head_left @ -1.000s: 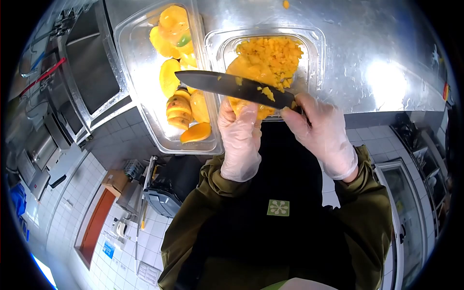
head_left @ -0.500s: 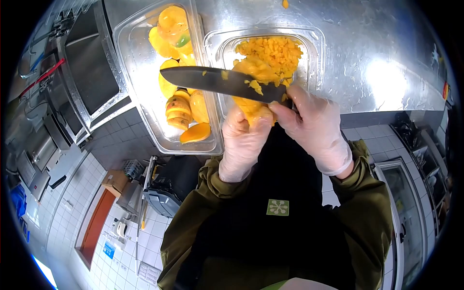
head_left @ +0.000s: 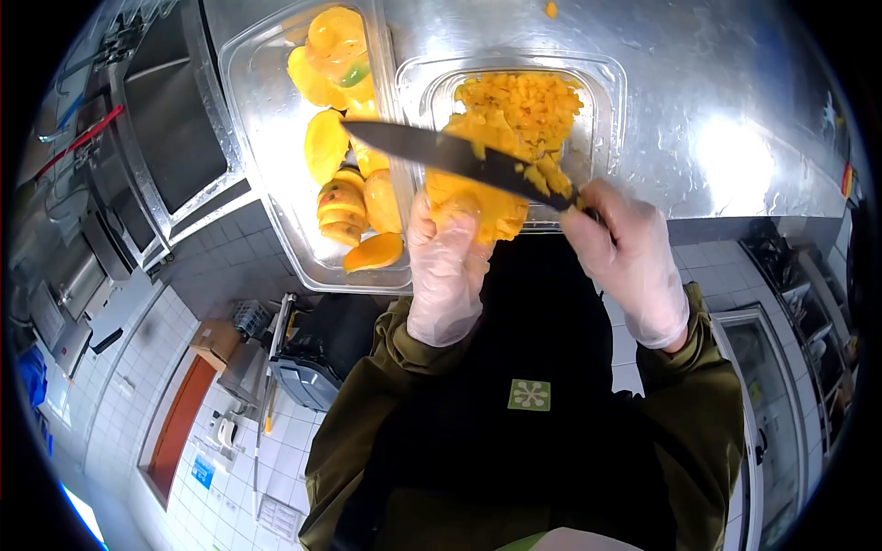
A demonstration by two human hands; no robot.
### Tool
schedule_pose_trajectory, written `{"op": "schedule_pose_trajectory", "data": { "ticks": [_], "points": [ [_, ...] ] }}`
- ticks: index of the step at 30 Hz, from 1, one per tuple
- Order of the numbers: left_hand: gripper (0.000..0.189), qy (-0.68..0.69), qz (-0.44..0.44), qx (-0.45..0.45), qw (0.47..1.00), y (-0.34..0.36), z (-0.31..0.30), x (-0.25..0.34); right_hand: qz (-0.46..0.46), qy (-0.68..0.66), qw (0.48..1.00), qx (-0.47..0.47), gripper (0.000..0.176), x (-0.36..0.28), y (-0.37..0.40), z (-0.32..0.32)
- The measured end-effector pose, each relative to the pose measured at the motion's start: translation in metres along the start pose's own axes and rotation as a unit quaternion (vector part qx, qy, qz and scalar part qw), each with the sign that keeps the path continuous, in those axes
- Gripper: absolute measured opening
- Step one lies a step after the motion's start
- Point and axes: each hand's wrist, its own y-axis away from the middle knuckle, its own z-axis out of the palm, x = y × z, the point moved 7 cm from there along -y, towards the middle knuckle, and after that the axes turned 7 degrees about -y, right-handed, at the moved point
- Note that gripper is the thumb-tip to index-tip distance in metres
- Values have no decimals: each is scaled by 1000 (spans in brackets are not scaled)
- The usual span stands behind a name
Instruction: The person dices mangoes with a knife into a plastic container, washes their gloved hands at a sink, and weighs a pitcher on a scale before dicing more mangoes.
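Note:
My gloved left hand (head_left: 447, 266) is closed around a peeled mango (head_left: 478, 207) with a ragged, cut surface, held over the near edge of a clear plastic container (head_left: 606, 101). In my gloved right hand (head_left: 629, 253) is the handle of a large kitchen knife (head_left: 450, 154). Its dark blade points left across the top of the mango, with bits of flesh stuck to it. Diced mango (head_left: 524, 103) lies in the container beyond. To the left, a longer clear tub (head_left: 266, 119) holds several peeled mangoes and mango pieces (head_left: 327, 147).
Both containers stand on a wet steel counter (head_left: 698, 83). A small mango scrap (head_left: 551, 9) lies at its far side. A dark bin (head_left: 317, 367) stands on the floor to the left, and a glass-door cabinet (head_left: 781, 395) is at the right.
The knife and my right hand have moved right and slightly down. My left hand has turned the mango, so more of its cut face shows. Flesh now clings near the handle.

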Motion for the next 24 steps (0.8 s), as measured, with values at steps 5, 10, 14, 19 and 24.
{"op": "schedule_pose_trajectory", "data": {
  "ticks": [5,10,14,19,24],
  "points": [
    [55,51,-29,-11,998,-2,8,-3,-14,22,1000,7,21,5,5,5],
    [50,58,-15,-17,998,5,18,-4,-73,93,989,86,25,-6,1,9],
    [48,4,-1,14,1000,14,11,-10,11,170,983,75,23,3,-12,10],
    [49,36,-2,20,999,7,2,-7,-12,13,999,48,20,-8,-4,6],
    [47,52,-5,-13,999,3,10,-4,-48,70,995,54,24,-5,1,11]
  ]
}}
